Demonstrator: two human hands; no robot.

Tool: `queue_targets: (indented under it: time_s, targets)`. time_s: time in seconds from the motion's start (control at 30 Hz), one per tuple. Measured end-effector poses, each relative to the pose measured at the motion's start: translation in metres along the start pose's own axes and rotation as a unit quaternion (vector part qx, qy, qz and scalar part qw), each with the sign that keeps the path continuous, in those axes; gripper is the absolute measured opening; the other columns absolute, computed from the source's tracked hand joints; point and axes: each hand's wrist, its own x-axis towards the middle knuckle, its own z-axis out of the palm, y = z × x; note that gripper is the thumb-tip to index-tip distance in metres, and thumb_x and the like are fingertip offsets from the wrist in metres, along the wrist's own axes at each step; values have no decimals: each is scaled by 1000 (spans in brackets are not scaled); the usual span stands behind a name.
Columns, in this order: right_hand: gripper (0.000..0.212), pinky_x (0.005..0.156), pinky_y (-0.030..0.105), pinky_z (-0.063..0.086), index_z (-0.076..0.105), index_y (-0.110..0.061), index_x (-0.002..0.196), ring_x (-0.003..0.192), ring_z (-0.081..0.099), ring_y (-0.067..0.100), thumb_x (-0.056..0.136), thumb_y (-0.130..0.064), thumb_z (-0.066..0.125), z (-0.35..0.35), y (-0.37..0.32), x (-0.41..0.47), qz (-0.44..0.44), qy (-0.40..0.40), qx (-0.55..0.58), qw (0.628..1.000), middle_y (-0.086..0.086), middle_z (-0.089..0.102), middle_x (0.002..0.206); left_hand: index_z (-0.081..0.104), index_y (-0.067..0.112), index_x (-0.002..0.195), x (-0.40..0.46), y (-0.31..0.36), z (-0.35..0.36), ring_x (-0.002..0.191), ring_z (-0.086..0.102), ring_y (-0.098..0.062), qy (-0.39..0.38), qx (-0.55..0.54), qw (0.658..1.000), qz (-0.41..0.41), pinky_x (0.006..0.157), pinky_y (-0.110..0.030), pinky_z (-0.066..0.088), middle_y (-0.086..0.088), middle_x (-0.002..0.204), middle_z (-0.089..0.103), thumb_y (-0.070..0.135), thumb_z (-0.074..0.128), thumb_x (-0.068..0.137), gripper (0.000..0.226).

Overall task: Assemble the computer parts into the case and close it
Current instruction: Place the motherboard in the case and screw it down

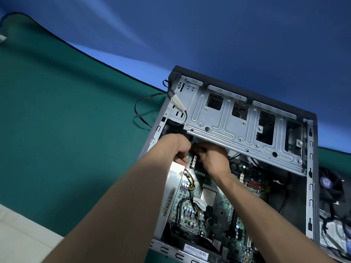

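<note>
Inside the case (311,168), both hands' curled fingers (182,155) around something hidden, grip unclear.

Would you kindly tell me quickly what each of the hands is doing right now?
Left hand: fingers curled at the green motherboard edge; contents cannot be told.
Right hand: curled beneath the silver drive cage; contents cannot be told.

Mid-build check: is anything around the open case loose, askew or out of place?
Yes. A thin black ribbon cable spills out over the top-left corner of the open grey metal computer case and loops onto the green mat. A black cooling fan lies outside, right of the case, not fitted.
</note>
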Motion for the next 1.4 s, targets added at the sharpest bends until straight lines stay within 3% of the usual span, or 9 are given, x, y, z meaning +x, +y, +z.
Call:
queue_targets:
  time_s: [0.07, 0.2, 0.4, 0.57, 0.7, 0.97, 1.17, 1.3, 1.4]
  targets:
    - [25, 70, 27, 50, 66, -21, 118, 84, 64, 24, 99, -19, 50, -2, 1, 1, -22, -12, 12, 1000, 4, 70, 102, 39, -2, 136, 0, 0, -2, 62, 58, -14, 0, 11, 1000, 0, 57, -26, 52, -13, 123, 63, -4, 29, 99, 38]
    - [25, 82, 33, 53, 67, -19, 116, 88, 64, 24, 96, -17, 53, -6, 0, 1, -41, -38, 17, 998, 5, 70, 106, 34, -1, 139, -1, 1, -1, 62, 58, -13, 0, 16, 1000, 7, 46, -22, 50, -13, 124, 62, -6, 29, 98, 41]
    - [24, 62, 29, 50, 65, -12, 113, 71, 60, 25, 95, -9, 49, -2, 0, 1, -7, -3, 1, 1000, 11, 69, 99, 41, -3, 134, -1, 0, -2, 60, 55, -10, -15, 36, 999, 16, 55, -22, 50, -12, 113, 64, -6, 30, 98, 37]
    - [22, 66, 33, 52, 65, -6, 108, 76, 62, 27, 95, -10, 49, 1, 3, 4, 30, 3, 0, 1000, 14, 68, 100, 44, -3, 131, -1, -1, -3, 59, 51, -13, -15, 43, 999, 15, 84, -28, 51, -11, 94, 57, -4, 33, 98, 35]
    - [22, 56, 29, 45, 68, -5, 107, 68, 60, 24, 96, -12, 50, 2, 6, 3, 28, 16, 16, 999, 12, 69, 96, 47, -2, 129, -4, 0, -5, 58, 50, -13, -19, 40, 999, 18, 65, -23, 49, -9, 82, 53, -3, 33, 98, 33]
    - [22, 69, 30, 52, 71, -18, 111, 76, 64, 23, 96, -15, 54, 1, 2, 0, -21, 33, 39, 998, 4, 71, 103, 44, -3, 131, -12, 2, -4, 54, 53, -10, -12, 48, 999, 15, 50, -19, 49, -12, 103, 62, -5, 32, 98, 35]
    - [22, 73, 24, 46, 70, -22, 112, 80, 60, 18, 96, -22, 55, -1, 2, 3, -26, 23, 10, 999, -1, 70, 108, 37, -4, 137, -20, 2, -5, 106, 64, -16, -21, 46, 999, 11, 45, -17, 48, -15, 130, 58, -7, 33, 98, 39]
    - [27, 75, 33, 53, 69, -10, 108, 83, 65, 28, 98, -28, 52, 4, 5, 7, 32, 1, -1, 999, 11, 71, 103, 37, -3, 137, -19, 4, -4, 62, 54, -11, -20, 70, 997, 13, 55, -20, 47, -15, 130, 57, -8, 32, 98, 40]
    - [22, 75, 29, 51, 70, -16, 111, 77, 62, 22, 96, -22, 55, 3, 4, 3, -7, 31, 23, 999, 6, 71, 104, 37, -3, 137, -19, 4, -3, 75, 62, -15, -23, 102, 994, 22, 61, -22, 45, -15, 131, 57, -9, 33, 97, 40]
